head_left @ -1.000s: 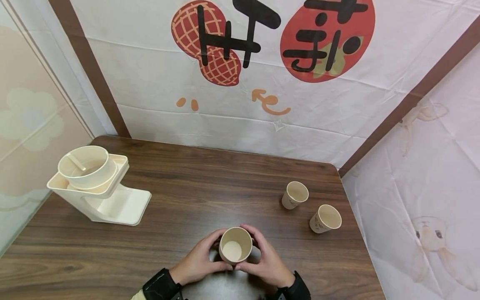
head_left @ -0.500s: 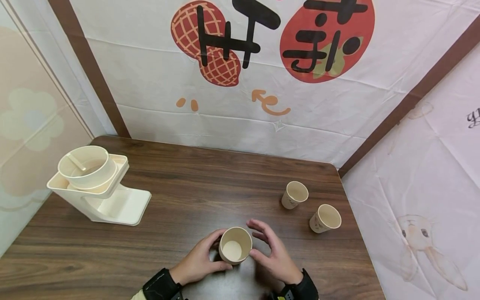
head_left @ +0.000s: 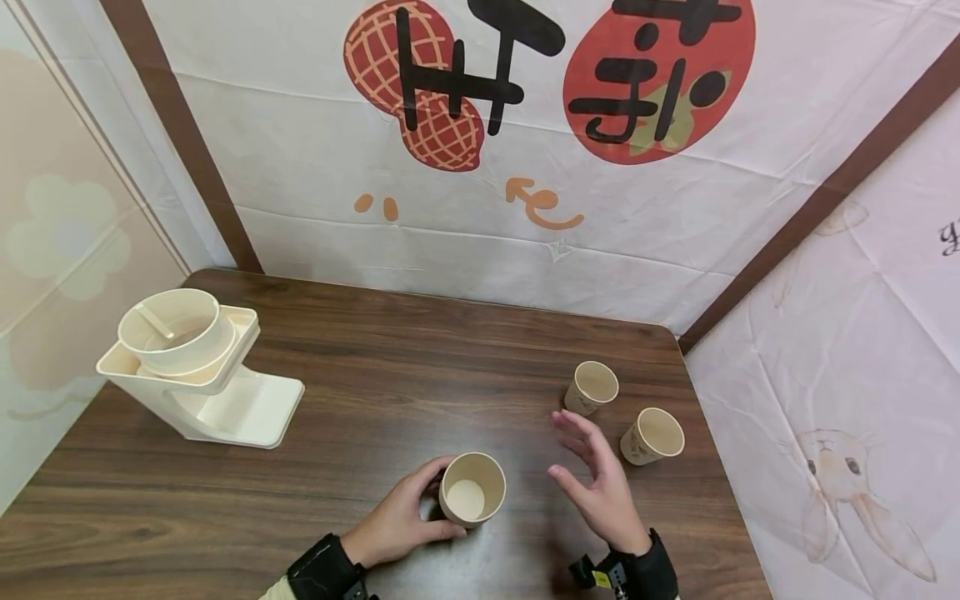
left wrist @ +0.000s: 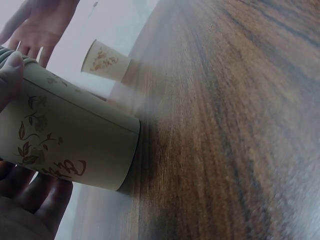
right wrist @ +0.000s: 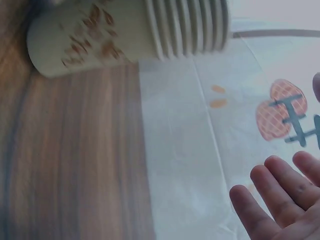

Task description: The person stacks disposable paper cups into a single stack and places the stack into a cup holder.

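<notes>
A stack of paper cups (head_left: 472, 490) stands upright at the table's near middle, cream with brown flower prints. Several nested rims show on the stack (right wrist: 190, 27) in the right wrist view. My left hand (head_left: 401, 518) grips its left side, thumb in front and fingers behind. To the right of the stack, my right hand (head_left: 596, 487) is raised with fingers spread and holds nothing. Its fingertips appear just in front of a single paper cup (head_left: 592, 388). A second single paper cup (head_left: 651, 437) stands right of that hand.
At the table's left is a cream stand (head_left: 247, 408) bearing a round tub (head_left: 176, 337) with a light stick-like piece inside. The wooden table (head_left: 405, 375) ends against a printed cloth (head_left: 465, 242) at the back. Another cloth (head_left: 817, 375) hangs along the right side.
My right hand has let go of the cup stack and moved right and forward to the single cups. My left hand keeps its grip, and the stack stays in place.
</notes>
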### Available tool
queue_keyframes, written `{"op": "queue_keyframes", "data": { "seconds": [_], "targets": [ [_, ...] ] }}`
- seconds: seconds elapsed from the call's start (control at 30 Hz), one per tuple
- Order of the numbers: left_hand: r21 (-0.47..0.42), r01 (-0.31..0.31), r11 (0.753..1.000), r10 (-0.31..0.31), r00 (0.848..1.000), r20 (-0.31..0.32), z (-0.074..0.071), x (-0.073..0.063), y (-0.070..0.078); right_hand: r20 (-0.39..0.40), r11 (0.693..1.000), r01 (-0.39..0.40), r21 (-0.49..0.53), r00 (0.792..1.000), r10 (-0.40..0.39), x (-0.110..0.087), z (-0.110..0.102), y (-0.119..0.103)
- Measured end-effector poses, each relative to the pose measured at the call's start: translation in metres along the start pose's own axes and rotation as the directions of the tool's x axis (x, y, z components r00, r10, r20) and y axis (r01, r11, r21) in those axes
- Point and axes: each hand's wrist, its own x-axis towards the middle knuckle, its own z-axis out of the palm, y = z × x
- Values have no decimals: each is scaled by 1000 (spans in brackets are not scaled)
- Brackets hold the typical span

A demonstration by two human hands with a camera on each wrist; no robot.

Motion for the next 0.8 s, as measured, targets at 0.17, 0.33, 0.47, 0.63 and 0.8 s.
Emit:
{"op": "queue_keyframes", "data": {
  "seconds": [0.17,0.33,0.47,0.63,0.8],
  "targets": [
    [8,-9,1000,9,1000,-5,0,-1,1,-67,1000,-11,-19,998,9,1,-19,-4],
    [-2,-4,1000,4,1000,1,0,-1,2,-144,997,-16,-69,990,6,1,-39,-10],
    [-8,2,1000,-2,1000,9,0,-1,2,-227,995,-38,-87,974,18,1,-53,-14],
    [-10,9,1000,-9,1000,20,0,-3,3,-341,998,-48,-27,939,36,0,-66,-16],
    [-14,13,1000,-13,1000,21,0,-4,2,-405,996,74,47,913,-49,-2,-76,-14]
  ]
}}
